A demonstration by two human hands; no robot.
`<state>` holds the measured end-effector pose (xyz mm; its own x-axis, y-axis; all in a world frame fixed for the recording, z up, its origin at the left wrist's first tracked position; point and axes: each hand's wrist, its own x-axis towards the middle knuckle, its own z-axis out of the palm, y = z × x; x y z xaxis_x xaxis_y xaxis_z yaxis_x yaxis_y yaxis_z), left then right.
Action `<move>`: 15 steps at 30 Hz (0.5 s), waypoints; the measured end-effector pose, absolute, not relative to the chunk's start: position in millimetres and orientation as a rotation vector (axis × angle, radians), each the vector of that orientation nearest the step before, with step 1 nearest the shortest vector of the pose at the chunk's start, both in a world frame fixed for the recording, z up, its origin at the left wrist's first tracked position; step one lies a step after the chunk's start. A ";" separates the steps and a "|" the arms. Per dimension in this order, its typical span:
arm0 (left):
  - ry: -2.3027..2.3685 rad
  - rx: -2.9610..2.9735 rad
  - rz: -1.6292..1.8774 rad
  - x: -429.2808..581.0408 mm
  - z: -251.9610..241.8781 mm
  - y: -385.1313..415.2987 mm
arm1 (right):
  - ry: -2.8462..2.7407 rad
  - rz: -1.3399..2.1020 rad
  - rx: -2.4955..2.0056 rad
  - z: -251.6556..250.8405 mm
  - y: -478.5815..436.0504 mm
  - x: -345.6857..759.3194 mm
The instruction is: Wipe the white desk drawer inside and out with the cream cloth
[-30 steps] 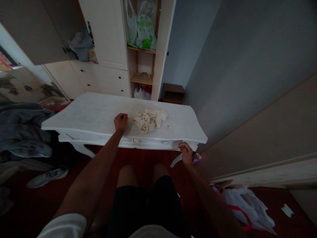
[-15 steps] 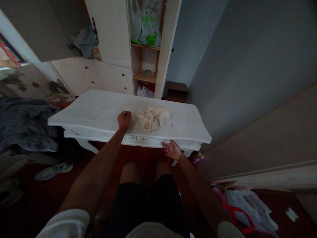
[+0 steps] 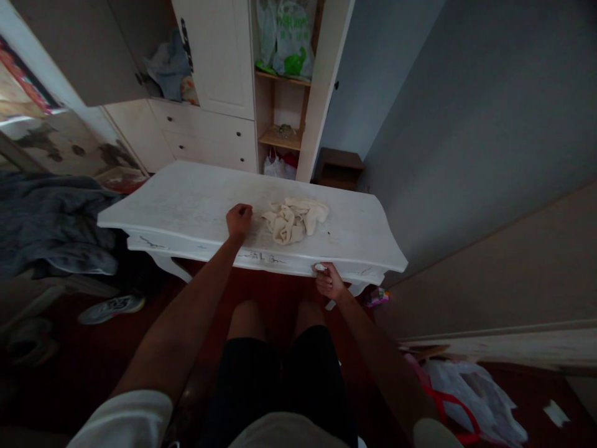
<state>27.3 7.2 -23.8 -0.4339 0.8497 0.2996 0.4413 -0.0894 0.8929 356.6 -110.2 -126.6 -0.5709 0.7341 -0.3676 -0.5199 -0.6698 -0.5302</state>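
Observation:
A long white table (image 3: pixel 196 193) with a curved edge and dark carved marks along its front stands before me. My left hand (image 3: pixel 239 219) rests on its top, fingers curled into a loose fist, with nothing visible in it. Just right of that fist lies a crumpled cream cloth (image 3: pixel 296 221), apart from the hand. At the table's front, my right hand (image 3: pixel 331 283) is closed on a white oval knob (image 3: pixel 319 267), thumb and fingers about it. The drawer front behind the knob looks flush with the table.
Behind the table stands a white wardrobe (image 3: pixel 224 68) with plastic bags (image 3: pixel 293 46) on a shelf. A brown box-like unit (image 3: pixel 340 167) is by the wall. Grey clothing (image 3: pixel 56 218) and a shoe (image 3: pixel 112 309) are at left; a plastic bag (image 3: pixel 471 398) lies at right.
The fingers of my right hand have curled in more around the knob. My left hand stays on the tabletop in its loose fist. The whole view has shifted slightly.

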 end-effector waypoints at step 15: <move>1.839 1.424 1.550 25.6 -29.7 12.1 | -0.434 2.147 -0.774 -121.6 -218.8 344.8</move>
<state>25.6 12.1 -29.7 -0.4365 0.8389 0.3251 0.4621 -0.1009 0.8811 344.8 -218.8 -121.6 -0.4961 0.7798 -0.3818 -0.5702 -0.6243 -0.5340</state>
